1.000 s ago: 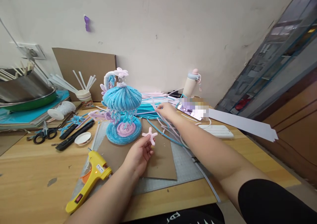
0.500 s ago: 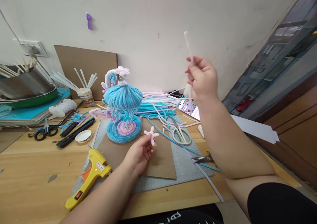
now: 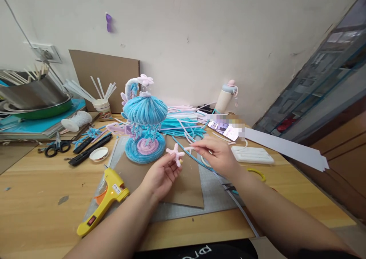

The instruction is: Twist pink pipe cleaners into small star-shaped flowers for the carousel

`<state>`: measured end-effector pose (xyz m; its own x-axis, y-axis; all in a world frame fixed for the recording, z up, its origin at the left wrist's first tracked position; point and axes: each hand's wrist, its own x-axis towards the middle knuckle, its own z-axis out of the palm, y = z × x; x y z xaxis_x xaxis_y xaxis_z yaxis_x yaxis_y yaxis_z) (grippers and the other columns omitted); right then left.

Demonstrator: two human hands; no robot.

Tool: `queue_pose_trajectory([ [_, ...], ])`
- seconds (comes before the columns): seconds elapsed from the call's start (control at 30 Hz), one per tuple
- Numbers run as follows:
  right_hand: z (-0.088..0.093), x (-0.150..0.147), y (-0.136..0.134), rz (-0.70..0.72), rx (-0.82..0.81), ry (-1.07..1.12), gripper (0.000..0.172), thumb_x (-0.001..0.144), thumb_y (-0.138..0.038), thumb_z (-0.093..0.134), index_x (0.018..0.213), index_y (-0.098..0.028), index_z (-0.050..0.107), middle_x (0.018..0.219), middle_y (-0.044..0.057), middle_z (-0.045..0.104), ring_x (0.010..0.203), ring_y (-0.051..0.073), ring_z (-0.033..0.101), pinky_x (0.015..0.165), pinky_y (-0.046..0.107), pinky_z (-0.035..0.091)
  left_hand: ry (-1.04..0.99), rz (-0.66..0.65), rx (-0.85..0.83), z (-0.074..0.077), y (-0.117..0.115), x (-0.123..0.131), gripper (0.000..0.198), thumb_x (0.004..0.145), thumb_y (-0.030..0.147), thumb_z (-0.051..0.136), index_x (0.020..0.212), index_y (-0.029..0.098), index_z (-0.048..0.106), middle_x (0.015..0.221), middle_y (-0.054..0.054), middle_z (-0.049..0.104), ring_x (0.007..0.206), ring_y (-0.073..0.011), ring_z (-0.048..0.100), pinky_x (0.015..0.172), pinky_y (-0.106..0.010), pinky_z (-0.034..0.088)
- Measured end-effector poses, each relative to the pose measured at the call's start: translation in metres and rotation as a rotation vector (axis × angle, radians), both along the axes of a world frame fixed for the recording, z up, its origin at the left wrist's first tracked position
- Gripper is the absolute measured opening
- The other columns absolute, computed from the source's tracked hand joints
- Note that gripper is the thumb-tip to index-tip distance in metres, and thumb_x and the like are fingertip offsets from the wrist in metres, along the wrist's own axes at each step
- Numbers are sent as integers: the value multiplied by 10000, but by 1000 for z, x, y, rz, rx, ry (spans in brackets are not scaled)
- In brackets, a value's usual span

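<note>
A small pink starfish shape of fuzzy pipe cleaner is pinched between the thumb and fingers of my left hand. Close to its right side, my right hand grips a pale pink pipe cleaner, whose tip points toward the starfish. Whether the two touch I cannot tell. Behind my left hand stands a blue fuzzy jellyfish-like piece with a hanging fringe. It rises from a coiled blue and pink round base. A brown cardboard sheet lies under my hands.
A yellow glue gun lies at the left, near black scissors and a black cutter. Blue pipe cleaners are heaped behind. To the right are a phone, a white power bank-like box and a bottle.
My right hand has come down from high up, bringing the pale pipe cleaner beside the starfish shape. My left hand stays almost in place. The bottle and white box now show.
</note>
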<state>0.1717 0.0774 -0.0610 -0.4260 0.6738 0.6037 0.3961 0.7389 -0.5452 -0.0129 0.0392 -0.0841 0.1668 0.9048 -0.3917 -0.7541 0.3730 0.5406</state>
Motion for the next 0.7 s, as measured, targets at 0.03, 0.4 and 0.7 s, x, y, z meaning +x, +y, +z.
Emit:
queue_pose_trajectory([
  [0.03, -5, 0, 0, -6, -1, -17, 148, 872, -242, 534, 923, -228, 672, 706, 24, 611, 643, 154, 537, 603, 295, 421, -14, -6, -2, 0, 0, 0, 105, 802, 82, 557, 883, 101, 620, 784, -70, 693, 619, -103, 628, 568, -201, 532],
  [0.4, -23, -13, -21, 20, -9, -41, 41, 849, -241, 546, 852, -208, 572, 727, 23, 568, 682, 159, 519, 631, 285, 391, 184, -145, 303, -5, -3, 3, 100, 730, 195, 692, 712, 127, 621, 641, -1, 600, 587, -66, 533, 582, -163, 419],
  [0.7, -22, -10, -26, 116, 138, 167, 229, 804, -165, 596, 1026, -223, 577, 801, 30, 629, 717, 163, 574, 632, 279, 454, 164, -167, 405, -6, -8, 3, 247, 625, 264, 792, 815, 154, 679, 787, -23, 650, 732, -125, 577, 691, -231, 418],
])
